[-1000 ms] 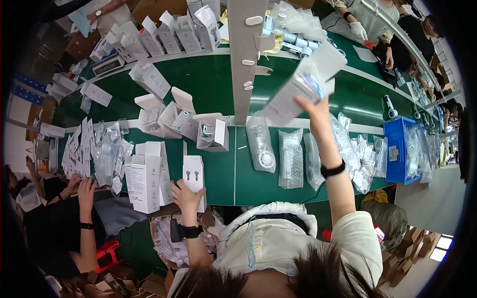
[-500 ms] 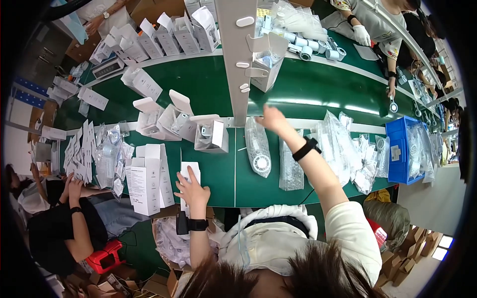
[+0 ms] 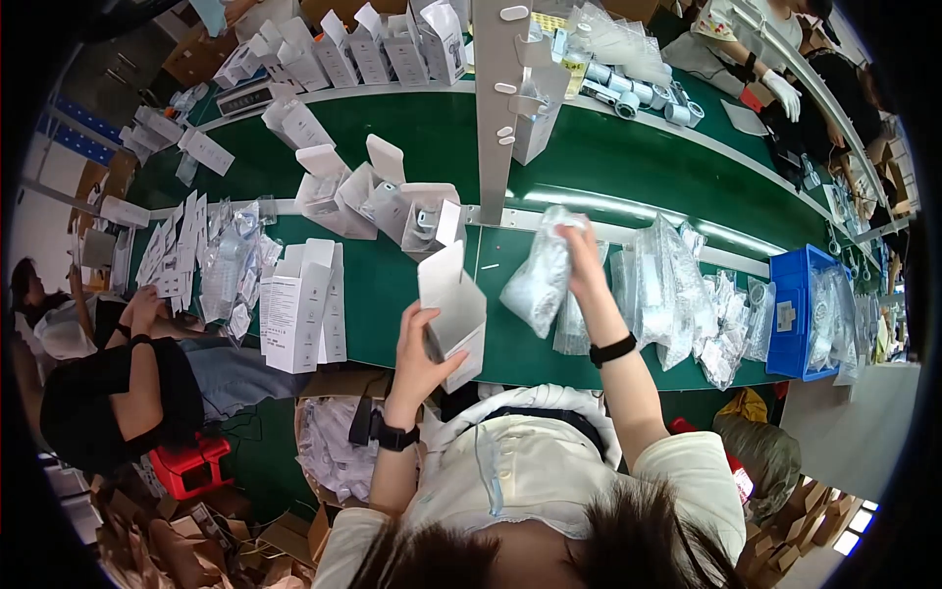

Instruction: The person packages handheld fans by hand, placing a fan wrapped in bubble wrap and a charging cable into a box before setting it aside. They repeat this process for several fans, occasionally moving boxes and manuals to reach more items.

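At the table's front edge: open white box (image 3: 461, 306) in the left hand (image 3: 420, 355), bubble-wrapped packet (image 3: 538, 285) in the right hand (image 3: 583, 257).
Both hands closed on their items: left around the box's lower left side, box tilted, flap up; right on the packet's upper right end, just right of the box, over the table (image 3: 520, 365). More bubble-wrap packets (image 3: 672, 299) lie toward the table's right end, next to a blue bin (image 3: 785, 346). Flat-sided white cartons (image 3: 296, 312) stand by the front edge, left; open boxes (image 3: 339, 201) sit farther back, left of the post (image 3: 494, 118).
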`<state>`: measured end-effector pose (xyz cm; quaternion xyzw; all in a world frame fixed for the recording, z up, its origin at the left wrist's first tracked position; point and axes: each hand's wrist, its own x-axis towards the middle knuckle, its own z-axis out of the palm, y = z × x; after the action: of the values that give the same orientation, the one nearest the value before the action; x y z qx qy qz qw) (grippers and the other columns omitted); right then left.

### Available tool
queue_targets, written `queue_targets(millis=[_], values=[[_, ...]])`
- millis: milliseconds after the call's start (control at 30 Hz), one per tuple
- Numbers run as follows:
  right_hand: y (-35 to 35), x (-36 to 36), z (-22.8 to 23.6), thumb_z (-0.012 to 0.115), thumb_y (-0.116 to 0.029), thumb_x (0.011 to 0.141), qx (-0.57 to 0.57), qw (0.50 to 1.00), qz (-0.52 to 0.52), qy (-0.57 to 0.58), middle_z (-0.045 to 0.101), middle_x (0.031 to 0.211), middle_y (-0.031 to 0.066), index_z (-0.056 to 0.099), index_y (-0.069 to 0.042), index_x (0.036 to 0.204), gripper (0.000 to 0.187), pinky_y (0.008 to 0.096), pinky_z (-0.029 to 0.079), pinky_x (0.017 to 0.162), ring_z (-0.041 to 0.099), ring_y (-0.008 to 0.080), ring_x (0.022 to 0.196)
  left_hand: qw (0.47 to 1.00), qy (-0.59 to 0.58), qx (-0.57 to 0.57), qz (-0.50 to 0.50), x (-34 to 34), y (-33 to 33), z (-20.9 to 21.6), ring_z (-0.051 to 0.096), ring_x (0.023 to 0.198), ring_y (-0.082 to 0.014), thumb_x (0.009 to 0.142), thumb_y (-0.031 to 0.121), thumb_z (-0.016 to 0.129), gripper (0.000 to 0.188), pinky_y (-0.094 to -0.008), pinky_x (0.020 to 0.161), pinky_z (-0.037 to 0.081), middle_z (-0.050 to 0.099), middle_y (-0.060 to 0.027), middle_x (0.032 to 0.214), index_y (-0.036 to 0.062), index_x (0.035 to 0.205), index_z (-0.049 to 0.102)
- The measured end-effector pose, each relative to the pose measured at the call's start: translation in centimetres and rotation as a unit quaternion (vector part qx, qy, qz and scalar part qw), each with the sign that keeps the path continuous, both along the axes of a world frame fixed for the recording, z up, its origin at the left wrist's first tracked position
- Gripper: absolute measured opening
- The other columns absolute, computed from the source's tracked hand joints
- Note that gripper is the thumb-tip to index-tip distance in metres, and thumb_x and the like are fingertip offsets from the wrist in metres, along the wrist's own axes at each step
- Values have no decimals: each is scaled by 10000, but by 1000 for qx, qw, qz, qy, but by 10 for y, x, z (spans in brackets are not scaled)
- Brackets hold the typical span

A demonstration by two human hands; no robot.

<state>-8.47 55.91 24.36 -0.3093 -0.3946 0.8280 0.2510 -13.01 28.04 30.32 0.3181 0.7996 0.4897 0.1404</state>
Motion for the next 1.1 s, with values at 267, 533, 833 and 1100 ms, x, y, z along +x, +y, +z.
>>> queue_targets(millis=[267,533,833,1100], values=[[-38,8,99,546,-88,796,-33,970,-212,115,490,1005,99,359,-60,1148,400,318,436,779,508,210,913,990,83,101,-55,-3,77,-58,416,1077,-395,581,85,765,668,-429,855,382,340,-245,1216,73,1006,249],[-64,-10,80,655,-147,729,392,911,-129,-18,371,1145,138,351,-55,1140,519,331,361,863,418,245,1023,982,125,139,8,0,87,-73,407,1064,-442,595,65,768,679,-476,844,377,312,-299,1210,74,992,216],[-67,2,66,670,-95,649,712,698,60,-47,419,1140,151,534,-99,1056,429,411,372,864,396,351,1055,972,149,176,-45,-24,92,-89,381,1090,-413,597,55,769,667,-449,883,340,313,-276,1201,78,985,228],[191,90,-15,637,-150,705,563,606,-159,-539,495,1097,195,480,-90,1173,497,389,406,817,487,347,967,985,115,122,46,-12,50,-55,415,1052,-369,608,98,766,667,-425,849,368,327,-231,1197,59,1087,303]])
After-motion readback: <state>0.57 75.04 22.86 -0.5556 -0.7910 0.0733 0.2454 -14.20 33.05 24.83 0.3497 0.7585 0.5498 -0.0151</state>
